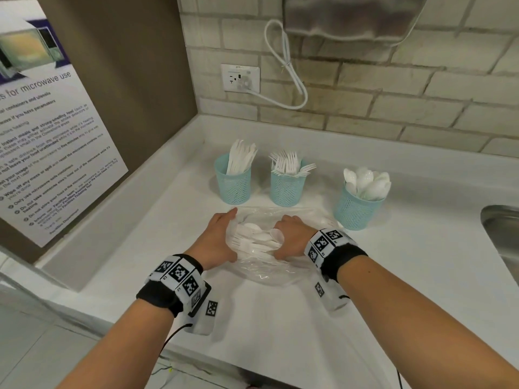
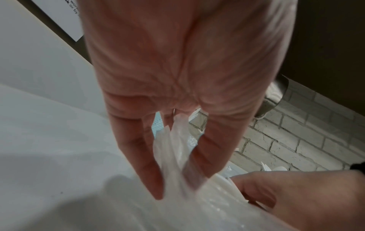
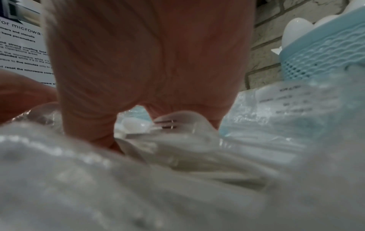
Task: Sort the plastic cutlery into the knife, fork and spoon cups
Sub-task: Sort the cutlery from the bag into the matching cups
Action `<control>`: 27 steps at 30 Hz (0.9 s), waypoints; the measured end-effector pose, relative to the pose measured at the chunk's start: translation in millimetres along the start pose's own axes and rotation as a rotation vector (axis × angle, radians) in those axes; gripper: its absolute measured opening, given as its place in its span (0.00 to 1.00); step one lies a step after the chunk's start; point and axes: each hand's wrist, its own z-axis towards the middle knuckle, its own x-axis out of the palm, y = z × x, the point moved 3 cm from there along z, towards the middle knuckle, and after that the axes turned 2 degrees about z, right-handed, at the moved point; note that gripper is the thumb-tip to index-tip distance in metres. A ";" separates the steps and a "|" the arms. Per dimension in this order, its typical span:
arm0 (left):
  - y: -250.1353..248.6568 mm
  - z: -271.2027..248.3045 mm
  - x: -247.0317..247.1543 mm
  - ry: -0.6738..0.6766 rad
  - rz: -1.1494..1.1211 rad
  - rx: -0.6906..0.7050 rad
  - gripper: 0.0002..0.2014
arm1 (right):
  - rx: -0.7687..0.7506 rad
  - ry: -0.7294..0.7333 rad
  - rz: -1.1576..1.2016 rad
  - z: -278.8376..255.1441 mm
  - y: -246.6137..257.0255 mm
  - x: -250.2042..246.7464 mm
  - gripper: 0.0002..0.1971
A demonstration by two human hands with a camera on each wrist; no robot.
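Head view: both hands rest on a clear plastic bag [image 1: 266,265] lying on a white surface [image 1: 280,318]. The left hand [image 1: 216,240] holds the bag's left edge, thumb and fingers closed on the film. The right hand [image 1: 292,237] grips the opposite side of the opening, fingers curled down into it. Between the two hands lies a heap of white plastic cutlery [image 1: 255,240]. Just beyond the fingertips stand three pale blue mesh cups: the knife cup [image 1: 233,183], the fork cup [image 1: 286,186] and, off to the right, the spoon cup [image 1: 356,209]. A poster [image 1: 50,130] on the left wall reads "for microwave use".

Left wrist view: the left fingers [image 2: 138,156] point down, pinching a bunched fold of the bag between them. The right hand's thumb sits just to the right, on the bag.

Right wrist view: the right fingers [image 3: 87,128] press into crumpled film and cutlery; how tightly they clench is hidden. A white label [image 3: 290,100] on the bag, right of the fingers, is too blurred to read. The spoon cup rises above it.
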 end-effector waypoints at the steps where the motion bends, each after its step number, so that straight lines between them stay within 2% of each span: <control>1: -0.8 0.0 -0.3 -0.004 -0.006 0.000 0.52 | -0.014 -0.020 0.035 0.8 2.2 0.4 0.33; 4: -2.2 0.5 -2.8 -0.025 -0.025 0.000 0.52 | -0.034 -0.067 0.139 2.9 3.5 0.6 0.27; 8: -4.5 1.7 -7.0 -0.047 -0.022 -0.007 0.51 | -0.015 -0.098 0.152 0.0 -2.7 -5.6 0.17; 11: -5.1 3.7 -8.8 -0.051 -0.012 -0.018 0.50 | -0.011 -0.163 0.191 -6.0 -8.2 -13.3 0.23; 15: -3.2 5.1 -9.7 -0.057 -0.006 -0.035 0.50 | -0.065 -0.230 0.271 -8.5 -21.0 -17.4 0.15; 19: -3.2 7.2 -9.1 -0.068 -0.003 -0.028 0.48 | -0.078 -0.279 0.307 -13.3 -25.3 -24.1 0.16; 24: -6.0 12.0 -8.2 -0.082 0.017 -0.003 0.46 | -0.092 -0.274 0.328 -10.4 -23.2 -18.8 0.17; 27: -2.1 14.0 -8.6 -0.095 0.059 -0.016 0.45 | -0.075 -0.332 0.325 -12.1 -27.8 -20.9 0.12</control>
